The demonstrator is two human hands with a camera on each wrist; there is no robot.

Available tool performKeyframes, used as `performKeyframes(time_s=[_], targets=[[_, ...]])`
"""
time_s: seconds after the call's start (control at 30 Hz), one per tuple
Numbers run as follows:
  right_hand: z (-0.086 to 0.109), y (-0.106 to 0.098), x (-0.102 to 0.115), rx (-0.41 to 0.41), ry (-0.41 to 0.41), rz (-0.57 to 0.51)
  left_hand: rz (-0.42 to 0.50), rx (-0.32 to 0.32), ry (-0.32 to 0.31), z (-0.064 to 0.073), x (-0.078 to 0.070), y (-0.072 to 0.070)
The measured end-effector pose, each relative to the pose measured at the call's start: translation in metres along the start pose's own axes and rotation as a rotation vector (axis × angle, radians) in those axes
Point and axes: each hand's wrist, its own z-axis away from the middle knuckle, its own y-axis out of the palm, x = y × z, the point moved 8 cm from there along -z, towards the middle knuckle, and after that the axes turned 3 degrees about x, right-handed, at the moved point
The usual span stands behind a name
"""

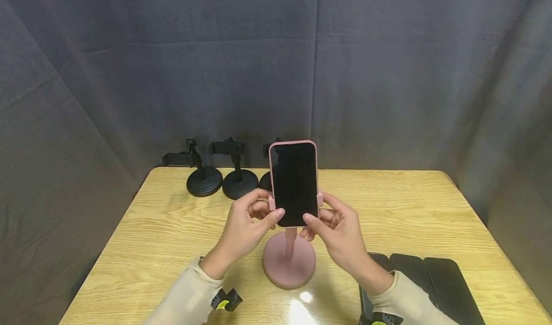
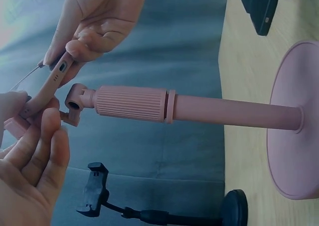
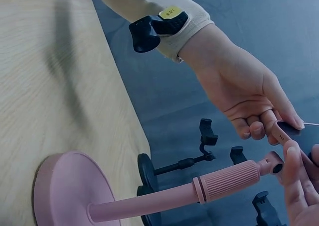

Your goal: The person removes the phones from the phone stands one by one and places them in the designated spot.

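Note:
A smartphone [image 1: 295,183] in a pink case stands upright in the clamp of a pink phone stand [image 1: 289,262], its dark screen facing me. My left hand [image 1: 246,226] pinches the phone's lower left corner, thumb on the screen and fingers behind. At the lower right corner my right hand [image 1: 340,229] does the same. In the left wrist view the phone's bottom edge [image 2: 59,71] with its charging port shows between both hands. The stand's ribbed collar [image 2: 132,104] and hinge sit just below the phone. Part of the clamp is hidden by my fingers.
Several black phone stands [image 1: 204,180] line the back left of the wooden table [image 1: 388,210], one partly behind the phone. A black folded panel-like thing [image 1: 448,286] lies at the front right, under my right forearm. Grey curtains [image 1: 215,75] hang around the table.

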Motion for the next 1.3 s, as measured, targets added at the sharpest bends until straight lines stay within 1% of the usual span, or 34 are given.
performKeyframes(time_s=[0.07, 0.17, 0.23, 0.4, 0.43, 0.5, 0.8, 0.97, 1.03, 1.3], targets=[[0.001, 0.001, -0.002, -0.002, 0.006, -0.004, -0.002, 0.005, 0.001, 0.001, 0.001, 0.001], [0.002, 0.001, -0.003, 0.001, -0.014, -0.008, 0.002, 0.011, 0.003, 0.002, 0.003, 0.001], [0.003, 0.001, -0.004, 0.003, -0.023, -0.015, 0.026, 0.027, -0.002, 0.003, 0.005, 0.003], [0.005, 0.003, -0.010, 0.011, -0.040, -0.019, 0.137, 0.124, -0.031, 0.007, 0.014, 0.014], [0.006, 0.003, -0.011, 0.011, -0.043, -0.018, 0.150, 0.141, -0.036, 0.008, 0.016, 0.015], [0.006, 0.004, -0.011, 0.010, -0.052, -0.016, 0.148, 0.161, -0.036, 0.009, 0.017, 0.017], [0.006, 0.006, -0.008, -0.004, -0.105, -0.008, 0.068, 0.158, -0.032, 0.010, 0.017, 0.016], [0.007, 0.004, -0.007, -0.015, -0.120, 0.000, 0.064, 0.160, -0.026, 0.009, 0.015, 0.018], [0.007, 0.003, -0.007, -0.020, -0.117, 0.009, 0.070, 0.158, -0.020, 0.009, 0.014, 0.018], [0.007, 0.001, -0.010, -0.050, -0.039, 0.044, 0.097, 0.124, 0.015, 0.007, 0.012, 0.017]])
